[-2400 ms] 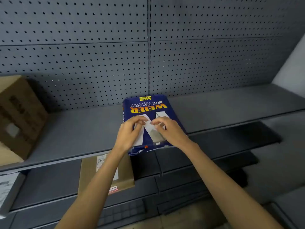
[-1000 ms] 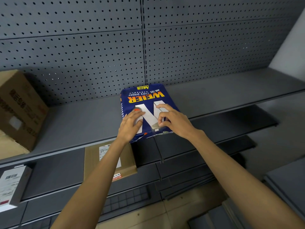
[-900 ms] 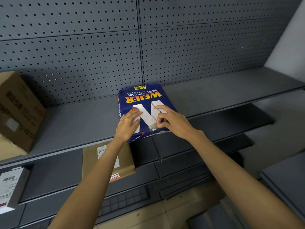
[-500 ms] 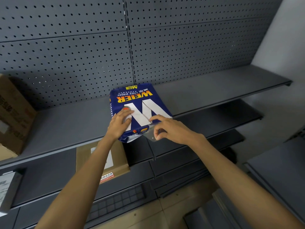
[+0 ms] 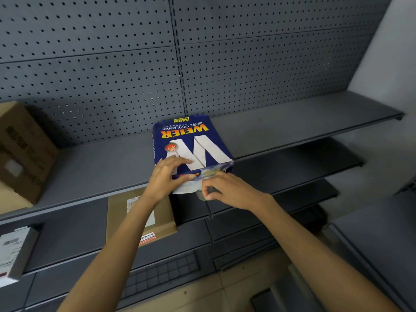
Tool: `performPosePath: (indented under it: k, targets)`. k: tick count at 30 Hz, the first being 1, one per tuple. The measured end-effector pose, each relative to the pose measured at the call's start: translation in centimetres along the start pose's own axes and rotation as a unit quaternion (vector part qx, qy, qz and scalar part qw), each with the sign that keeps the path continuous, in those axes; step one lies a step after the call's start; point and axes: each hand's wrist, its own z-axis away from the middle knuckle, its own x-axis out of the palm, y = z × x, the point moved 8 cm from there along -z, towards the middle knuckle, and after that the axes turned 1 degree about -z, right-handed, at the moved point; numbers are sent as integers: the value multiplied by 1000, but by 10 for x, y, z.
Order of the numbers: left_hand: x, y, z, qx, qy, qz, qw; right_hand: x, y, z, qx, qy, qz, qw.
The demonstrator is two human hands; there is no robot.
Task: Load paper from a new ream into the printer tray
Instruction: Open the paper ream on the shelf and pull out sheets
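1. Pinching the torn flap (image 5: 203, 194) at the near end of the ream (image 5: 191, 146), the right hand (image 5: 227, 190) has fingers curled round it; the left hand (image 5: 166, 176) presses flat on top
2. Best to peel slowly, keeping the pack pinned so no sheets spill
3. Blue wrapper, big white W, orange lettering; it lies on the grey shelf (image 5: 101, 167), near end overhanging the front edge, white paper showing

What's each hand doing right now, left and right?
Left hand: fingers flat on the paper ream, thumb at its near edge, steadying it.
Right hand: pinching the torn wrapper flap at the ream's near end.
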Motion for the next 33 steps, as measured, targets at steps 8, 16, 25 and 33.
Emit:
performPosePath:
  k: [8, 16, 25, 33]
  targets:
    - [-7, -10, 18, -18, 17, -56, 998, 12, 8, 1, 29, -13, -10, 999]
    - [-30, 0, 12, -31, 92, -18, 995, 9, 13, -9, 69, 10, -40, 997]
    - [-8, 22, 15, 11, 28, -54, 998, -28, 20, -15, 104, 180, 82, 975]
    - [-10, 35, 2, 50, 61, -110, 991, -8, 17, -17, 57, 133, 144, 979]
